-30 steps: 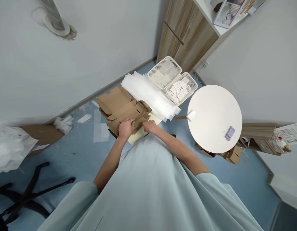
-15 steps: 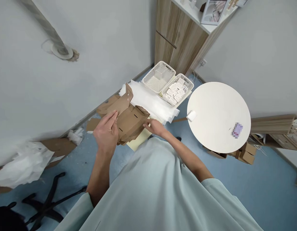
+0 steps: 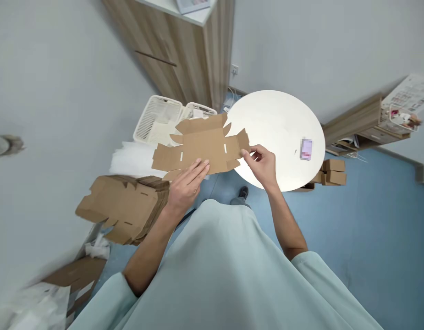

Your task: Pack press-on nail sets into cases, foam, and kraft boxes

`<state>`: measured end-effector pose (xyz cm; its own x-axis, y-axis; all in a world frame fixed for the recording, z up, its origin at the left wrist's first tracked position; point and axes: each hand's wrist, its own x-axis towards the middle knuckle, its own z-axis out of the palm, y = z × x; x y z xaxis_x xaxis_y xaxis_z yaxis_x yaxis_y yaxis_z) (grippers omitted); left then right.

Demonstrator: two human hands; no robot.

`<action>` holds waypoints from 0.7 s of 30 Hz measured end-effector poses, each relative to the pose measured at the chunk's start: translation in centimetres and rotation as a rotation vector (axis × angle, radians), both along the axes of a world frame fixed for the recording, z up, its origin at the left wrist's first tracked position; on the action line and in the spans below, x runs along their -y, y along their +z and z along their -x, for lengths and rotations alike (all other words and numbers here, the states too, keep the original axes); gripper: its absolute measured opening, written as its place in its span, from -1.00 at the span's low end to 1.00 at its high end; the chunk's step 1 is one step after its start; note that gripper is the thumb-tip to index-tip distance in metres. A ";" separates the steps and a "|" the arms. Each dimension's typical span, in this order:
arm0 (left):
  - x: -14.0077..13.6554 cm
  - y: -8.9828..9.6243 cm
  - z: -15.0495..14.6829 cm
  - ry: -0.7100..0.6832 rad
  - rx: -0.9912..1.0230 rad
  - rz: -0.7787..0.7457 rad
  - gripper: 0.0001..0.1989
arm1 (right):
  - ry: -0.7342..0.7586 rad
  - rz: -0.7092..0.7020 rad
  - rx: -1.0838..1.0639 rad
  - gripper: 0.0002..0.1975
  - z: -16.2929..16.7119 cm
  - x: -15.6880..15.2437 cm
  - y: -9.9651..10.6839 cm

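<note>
A flat, unfolded cardboard box [image 3: 203, 142] is held up in front of me, with cut flaps and two narrow slots. My left hand [image 3: 187, 188] grips its near edge, fingers laid over the top and the thumb out of sight. At the right-hand side flap, my right hand [image 3: 261, 162] pinches the cardboard between thumb and fingertips. Below and to the left lies a stack of similar flat cardboard boxes [image 3: 122, 206].
A round white table [image 3: 273, 123] bears a small blurred purple item [image 3: 306, 149]. White baskets [image 3: 140, 123] stand by the wooden cabinet [image 3: 184, 64], beside white sheets [image 3: 129, 160]. Brown boxes [image 3: 335, 176] sit on the floor at right, near a low shelf [image 3: 359, 119].
One flat box has come off the stack and moved right, toward the round table, in both hands. My view has turned right, and the office chair base has left it.
</note>
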<state>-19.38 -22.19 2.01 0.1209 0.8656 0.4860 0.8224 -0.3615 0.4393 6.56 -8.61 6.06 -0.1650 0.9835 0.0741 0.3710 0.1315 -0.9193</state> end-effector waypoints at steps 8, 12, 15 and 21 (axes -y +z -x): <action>-11.5 -8.8 -13.0 -0.282 -0.078 0.249 -0.40 | -0.241 0.283 0.054 -0.59 -16.3 -4.5 -9.5; -15.5 -14.4 -19.1 -0.414 -0.135 0.422 -0.37 | -0.316 0.408 0.033 -0.54 -22.2 -5.3 -15.4; -17.4 -18.0 -22.8 -0.497 -0.181 0.548 -0.38 | -0.364 0.487 0.015 -0.54 -25.3 -5.7 -19.4; -18.3 -23.2 -27.4 -0.564 -0.265 0.723 -0.29 | -0.460 0.642 0.023 -0.61 -28.4 -5.5 -25.3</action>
<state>7.99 -3.90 -21.14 0.6412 0.7264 -0.2472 0.7150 -0.4487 0.5361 35.00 -3.15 -19.26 0.2744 0.8027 -0.5296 0.2793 -0.5935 -0.7548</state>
